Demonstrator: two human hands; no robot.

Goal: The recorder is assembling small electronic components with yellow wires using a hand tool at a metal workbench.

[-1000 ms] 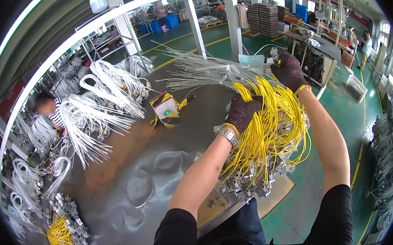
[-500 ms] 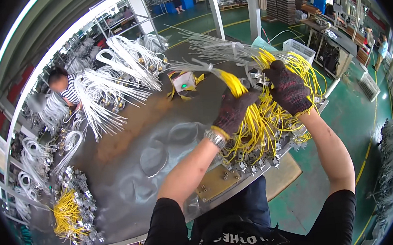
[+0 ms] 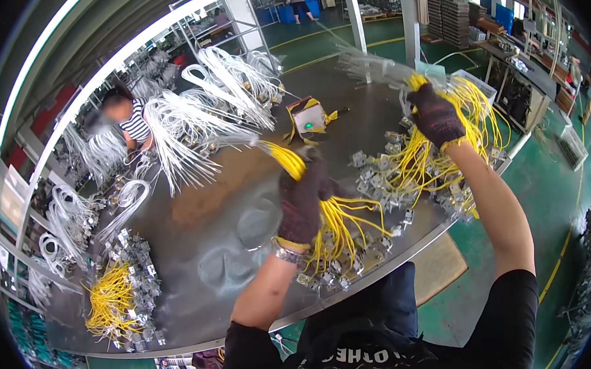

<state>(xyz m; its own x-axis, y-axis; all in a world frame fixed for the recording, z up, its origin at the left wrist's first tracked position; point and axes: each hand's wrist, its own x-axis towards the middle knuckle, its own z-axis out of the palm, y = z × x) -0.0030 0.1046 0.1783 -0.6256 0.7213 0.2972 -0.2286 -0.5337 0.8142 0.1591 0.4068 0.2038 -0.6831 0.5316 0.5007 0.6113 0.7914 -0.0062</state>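
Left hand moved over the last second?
Yes: the left hand went left and toward the wearer, judged against the green-lit box; it was right of it, now roughly below.

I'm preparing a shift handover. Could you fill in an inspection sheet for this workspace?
Surface: dark metal table, with a brownish patch; cause unclear.
Things in hand: left yellow wire bundle and right yellow wire bundle; metal connectors lie below the left one.
Clutter: taped box with a green light, beyond the left hand.
Hands: both gloved; left hand and right hand each closed around a bundle.
Cables: white cable bundles at far left; yellow wire pile at near left.
Surroundings: co-worker in stripes; green floor.
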